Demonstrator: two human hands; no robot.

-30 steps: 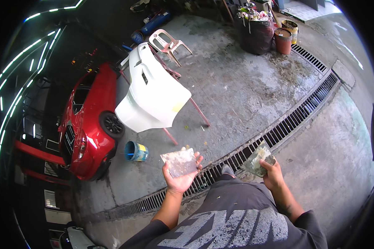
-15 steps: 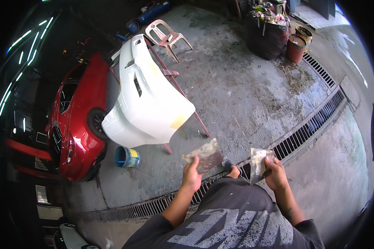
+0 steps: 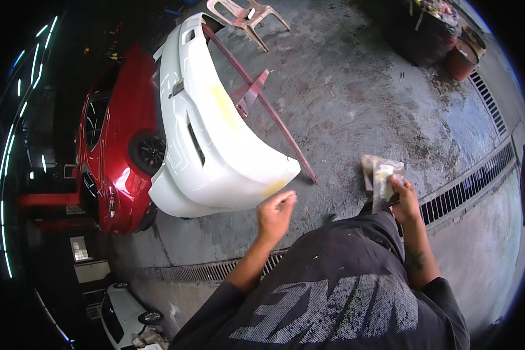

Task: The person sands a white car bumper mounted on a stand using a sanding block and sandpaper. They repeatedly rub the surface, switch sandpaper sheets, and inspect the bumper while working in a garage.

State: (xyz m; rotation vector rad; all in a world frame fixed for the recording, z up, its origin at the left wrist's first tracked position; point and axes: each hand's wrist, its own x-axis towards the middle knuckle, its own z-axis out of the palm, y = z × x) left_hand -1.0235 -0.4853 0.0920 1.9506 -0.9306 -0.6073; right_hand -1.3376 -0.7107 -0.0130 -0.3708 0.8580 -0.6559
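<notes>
item: sanding-paper sheets [image 3: 380, 178] | look: worn, greyish-tan, a few stacked, edges curled | pose: upright, slightly tilted, pinched at the lower edge in the right hand [image 3: 403, 201] | place: right of the white bumper [image 3: 216, 140], well apart from it, above the floor drain grate [image 3: 466, 186]

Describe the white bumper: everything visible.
The white car bumper is a long, curved, glossy shell, plastic by its look, with moulded recesses and slots along its face. Yellowish patches show near its middle and at its near corner. It rests propped on a reddish stand above the wet concrete floor, beside a red car. The left hand is just short of its near end, not touching.
</notes>
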